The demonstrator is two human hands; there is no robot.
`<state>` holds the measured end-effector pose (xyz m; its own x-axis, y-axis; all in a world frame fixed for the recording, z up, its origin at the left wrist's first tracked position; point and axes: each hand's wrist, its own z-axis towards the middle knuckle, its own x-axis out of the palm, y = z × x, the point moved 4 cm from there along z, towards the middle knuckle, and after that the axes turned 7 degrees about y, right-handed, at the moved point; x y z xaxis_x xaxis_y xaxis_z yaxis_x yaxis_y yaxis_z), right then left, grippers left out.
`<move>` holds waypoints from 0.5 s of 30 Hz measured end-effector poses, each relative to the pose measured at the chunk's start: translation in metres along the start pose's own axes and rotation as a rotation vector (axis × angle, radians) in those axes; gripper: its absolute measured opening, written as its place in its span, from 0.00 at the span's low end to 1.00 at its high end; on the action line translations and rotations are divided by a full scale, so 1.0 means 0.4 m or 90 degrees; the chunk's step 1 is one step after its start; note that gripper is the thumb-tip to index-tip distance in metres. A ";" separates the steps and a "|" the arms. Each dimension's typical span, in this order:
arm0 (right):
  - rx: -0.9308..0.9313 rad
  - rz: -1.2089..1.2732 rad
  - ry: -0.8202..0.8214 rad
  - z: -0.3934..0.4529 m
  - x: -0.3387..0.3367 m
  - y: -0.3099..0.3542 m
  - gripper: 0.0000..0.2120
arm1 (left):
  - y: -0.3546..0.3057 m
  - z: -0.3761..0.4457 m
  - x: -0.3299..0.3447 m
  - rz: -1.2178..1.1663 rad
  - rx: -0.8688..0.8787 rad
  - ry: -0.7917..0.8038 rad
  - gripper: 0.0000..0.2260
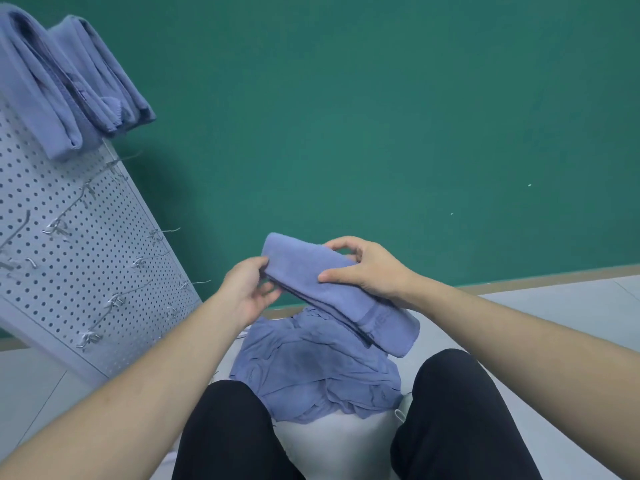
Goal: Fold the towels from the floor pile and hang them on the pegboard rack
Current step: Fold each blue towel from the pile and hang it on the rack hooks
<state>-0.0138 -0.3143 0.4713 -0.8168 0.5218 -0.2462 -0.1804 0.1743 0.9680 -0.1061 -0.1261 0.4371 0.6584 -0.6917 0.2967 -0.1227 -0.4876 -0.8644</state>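
While the folded blue towel (341, 292) is held above the floor pile (315, 372), clamped by the right hand (367, 268) and pinched by the left hand (247, 289), its edges should be squared before a pegboard hook (157, 258) is chosen.

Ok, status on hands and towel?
Left hand and right hand both grip the folded towel. Pile on floor below. Rack hooks free, nothing blocking.
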 end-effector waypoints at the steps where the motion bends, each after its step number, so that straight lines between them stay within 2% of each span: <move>1: 0.004 -0.007 0.026 0.002 0.001 0.008 0.25 | -0.006 -0.003 -0.004 0.089 0.045 -0.015 0.02; 3: 0.004 -0.017 0.072 0.011 0.003 0.023 0.29 | -0.042 -0.023 0.002 0.295 0.204 -0.038 0.08; 5: -0.004 -0.020 0.110 0.022 0.006 0.037 0.28 | -0.077 -0.049 0.038 0.404 0.333 0.081 0.13; 7: -0.010 -0.027 0.141 0.031 0.011 0.050 0.26 | -0.091 -0.081 0.085 0.451 0.331 0.247 0.12; 8: -0.016 -0.027 0.155 0.034 0.014 0.058 0.25 | -0.096 -0.090 0.100 0.492 0.333 0.291 0.10; 10: -0.025 -0.026 0.160 0.043 0.017 0.076 0.24 | -0.109 -0.098 0.116 0.592 0.368 0.319 0.08; 11: -0.029 -0.039 0.154 0.047 0.017 0.086 0.24 | -0.115 -0.096 0.113 0.623 0.362 0.325 0.11; 13: -0.040 -0.088 0.137 0.055 0.017 0.105 0.24 | -0.126 -0.101 0.100 0.662 0.304 0.320 0.20; 15: -0.033 -0.115 0.154 0.060 0.024 0.118 0.24 | -0.137 -0.107 0.081 0.722 0.262 0.296 0.20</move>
<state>-0.0170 -0.2811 0.5136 -0.8746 0.2708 -0.4021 -0.3572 0.2006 0.9122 -0.1099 -0.1445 0.5115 0.0085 -0.7691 -0.6391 -0.1489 0.6311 -0.7613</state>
